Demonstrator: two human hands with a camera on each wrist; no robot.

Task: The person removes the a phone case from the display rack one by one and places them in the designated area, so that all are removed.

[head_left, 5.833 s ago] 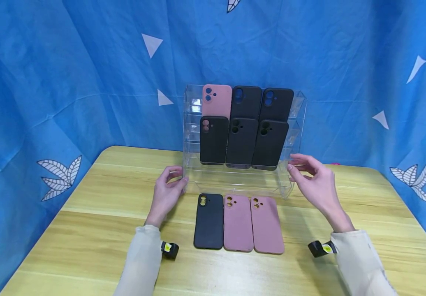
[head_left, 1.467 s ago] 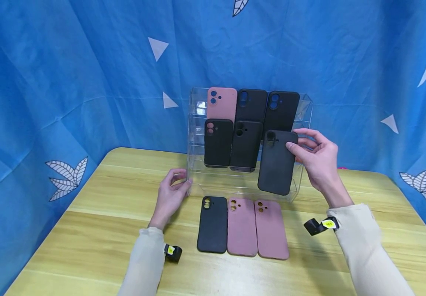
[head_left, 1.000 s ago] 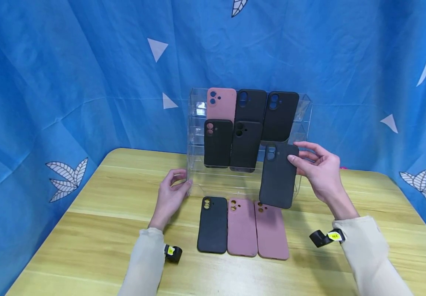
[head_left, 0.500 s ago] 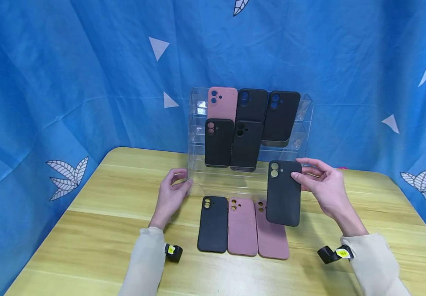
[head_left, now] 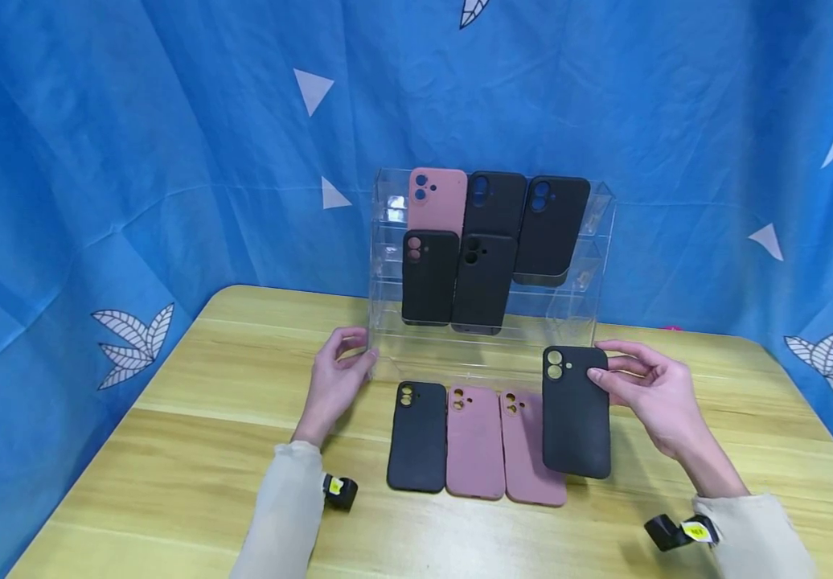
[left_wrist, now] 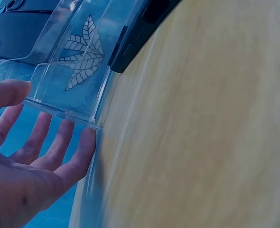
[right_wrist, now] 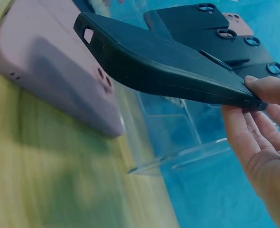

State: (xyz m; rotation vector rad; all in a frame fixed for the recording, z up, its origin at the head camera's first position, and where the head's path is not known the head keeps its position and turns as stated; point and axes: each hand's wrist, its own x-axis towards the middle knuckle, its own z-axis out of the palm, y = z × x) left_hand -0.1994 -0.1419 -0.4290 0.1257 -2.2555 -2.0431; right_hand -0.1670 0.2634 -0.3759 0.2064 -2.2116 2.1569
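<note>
A big blue cloth (head_left: 243,121) hangs behind the clear rack (head_left: 416,347), with white leaves and white triangles on it. The wooden table (head_left: 192,450) is under the rack and comes out in front of it. The rack stands up and you can see through it.

Two pale sleeves (head_left: 282,498) reach toward the rack, one from each side. The left hand (head_left: 334,376) is at the rack's left side. It holds that edge, with the thumb in front and the fingers behind, a little bent. The right hand (head_left: 651,394) is in front of the rack, past its right end. It is closed just enough to pinch the held black case (head_left: 576,412) by its top right corner, thumb on the front and fingers at the back.

That case is in front of the rack's right end, up off the table. From the head camera, it hides part of the right pink case (head_left: 521,454). Next to that, in front of the rack, lie the middle pink case (head_left: 475,442) and the flat black case (head_left: 417,438).

In the rack's top row are a pink case (head_left: 437,197) and two black ones. In its lower row are two more black cases (head_left: 430,277).

A small black box (head_left: 340,493) with a yellow sticker sits at each wrist, nearer than the rack. Right of the rack, at the table's back edge, is a tiny pink bit (head_left: 672,327).
</note>
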